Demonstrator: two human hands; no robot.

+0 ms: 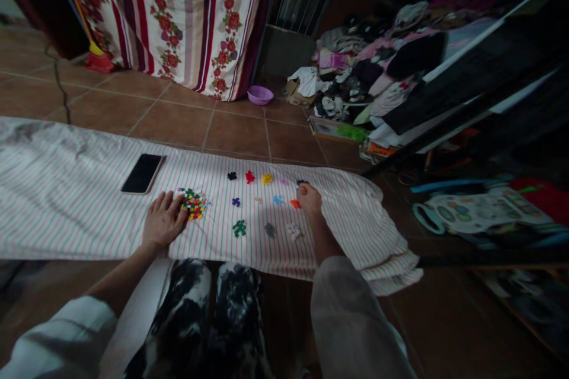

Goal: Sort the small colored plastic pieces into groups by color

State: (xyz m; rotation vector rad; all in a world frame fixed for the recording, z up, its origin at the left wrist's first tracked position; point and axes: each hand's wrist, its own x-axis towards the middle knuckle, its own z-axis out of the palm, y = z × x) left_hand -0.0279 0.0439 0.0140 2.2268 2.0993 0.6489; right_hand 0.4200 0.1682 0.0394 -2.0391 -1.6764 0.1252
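Note:
My left hand (164, 219) lies flat with spread fingers on the striped cloth (102, 213), its fingertips touching the left edge of a mixed pile of small coloured pieces (194, 205). Over the right end of the sorted groups, my right hand (310, 198) has its fingers pinched together, beside a dark group (302, 182) and an orange group (294, 204); what it holds is too small to make out. Between the hands are separate black (232, 176), red (249, 177), yellow (267, 179), purple (236, 202), blue (278, 200), green (239, 228), grey (269, 229) and white (294, 231) groups.
A phone (143, 174) lies on the cloth behind my left hand. Beyond the cloth, a purple basin (260, 95) stands on the tiled floor near a floral curtain (178, 18). Heaped clothes (377, 71) fill the back right, with a dark frame in front.

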